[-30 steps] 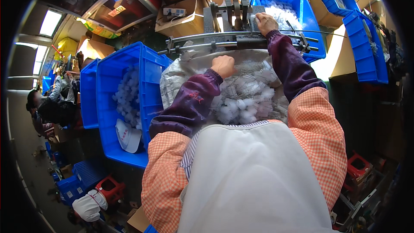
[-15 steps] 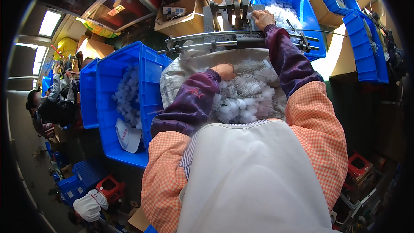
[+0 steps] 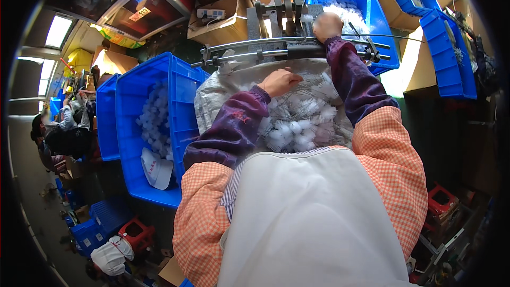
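My left hand [image 3: 279, 82] is just above the far part of a pile of small translucent comb-like plastic pieces [image 3: 311, 111]. Its fingers are drawn together at the tips, and whatever they pinch is too small to make out. The pile, with whiter tufted pieces in its near part, lies on a pale sheet [image 3: 212, 95] before me. My right hand [image 3: 328, 25] is at the right side of a bench machine [image 3: 287, 18] with upright wheel-like parts. Motion smears its fingers, so their grip does not show. Beside it, a small whitish comb-like piece [image 3: 306, 17] shows at the machine.
Metal rods [image 3: 249, 47] cross between me and the machine. At left stands a blue crate [image 3: 183, 95] of white pieces with a white cap [image 3: 157, 169]. Another blue crate [image 3: 380, 26] of white pieces is behind right. Cardboard boxes [image 3: 226, 26] stand behind left; people work far left.
My left hand has risen out of the pile and moved slightly away from me, fingers now showing. My right hand has turned and shifted slightly right and nearer at the machine.
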A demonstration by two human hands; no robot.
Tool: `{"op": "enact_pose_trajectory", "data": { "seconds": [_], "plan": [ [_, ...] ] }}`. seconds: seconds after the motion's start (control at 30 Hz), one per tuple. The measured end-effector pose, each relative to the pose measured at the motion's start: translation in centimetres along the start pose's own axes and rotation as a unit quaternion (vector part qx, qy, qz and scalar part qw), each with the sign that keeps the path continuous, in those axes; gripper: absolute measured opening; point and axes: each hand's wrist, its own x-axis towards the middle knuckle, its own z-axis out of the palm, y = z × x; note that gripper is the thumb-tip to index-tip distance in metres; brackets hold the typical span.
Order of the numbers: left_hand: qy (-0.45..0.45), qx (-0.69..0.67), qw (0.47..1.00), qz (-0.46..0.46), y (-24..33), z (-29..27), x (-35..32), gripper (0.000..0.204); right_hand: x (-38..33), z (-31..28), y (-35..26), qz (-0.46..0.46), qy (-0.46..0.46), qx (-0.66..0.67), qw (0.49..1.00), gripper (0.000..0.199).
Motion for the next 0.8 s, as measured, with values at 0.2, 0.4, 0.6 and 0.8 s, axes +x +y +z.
{"op": "enact_pose_trajectory", "data": {
  "seconds": [0.2,0.4,0.6,0.8],
  "plan": [
    [-0.013,0.038,0.999,0.025,0.8,0.0,0.1,0.02,0.0,0.8,-4.2,-0.022,0.017,0.011,1.0,0.031],
    [-0.049,0.067,0.996,-0.042,1.9,-1.1,-0.1,0.018,-0.4,0.6,-5.8,-0.041,0.024,0.01,0.999,0.03],
    [0.017,0.032,0.999,-0.034,1.7,-1.6,-0.6,0.018,0.0,0.5,-2.0,-0.033,0.0,-0.015,0.999,0.03],
    [0.126,-0.107,0.986,0.021,2.7,-3.3,0.0,0.014,1.4,0.7,2.0,-0.013,-0.017,0.042,0.999,0.026]
  ]
}}
